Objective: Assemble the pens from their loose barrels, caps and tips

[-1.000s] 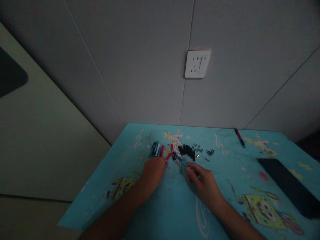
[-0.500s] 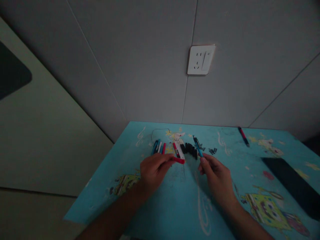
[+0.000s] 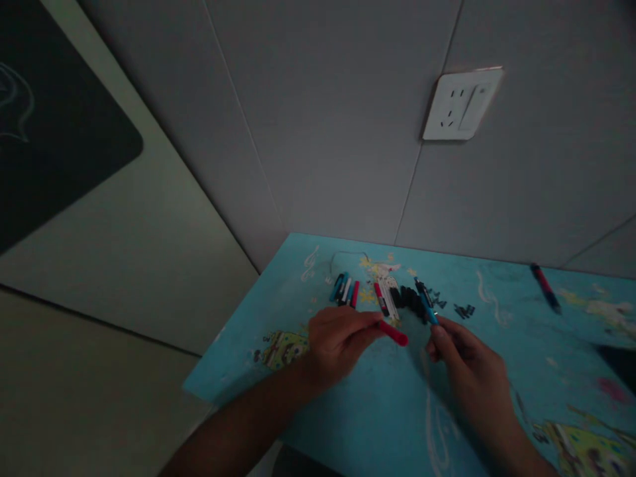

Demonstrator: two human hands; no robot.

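Observation:
My left hand (image 3: 340, 341) is closed in a pinch on a red pen barrel (image 3: 394, 333), whose free end points right and slightly down. In the fingers of my right hand (image 3: 464, 358) is a blue-and-black pen (image 3: 427, 301), its dark end tilted up and away from me. The two held things are apart. Just beyond them, a row of short black pieces (image 3: 411, 299) lies beside white sticks (image 3: 390, 297) and a red-and-black piece (image 3: 381, 299). Further left lie several blue, white and red pen parts (image 3: 345, 289). Small dark pieces (image 3: 464, 311) lie right of the pen.
The blue cartoon-printed table (image 3: 377, 397) meets a grey wall (image 3: 328, 132) with a white socket (image 3: 463, 105). A red-and-black pen (image 3: 545, 288) lies at the back right, and a dark flat sheet (image 3: 619, 363) at the right edge. A pale panel (image 3: 149, 232) stands left.
The view has turned left, shifting the table and wall rightward in the picture. The red barrel's free end now tilts further down and shows more length. Both hands keep their holds.

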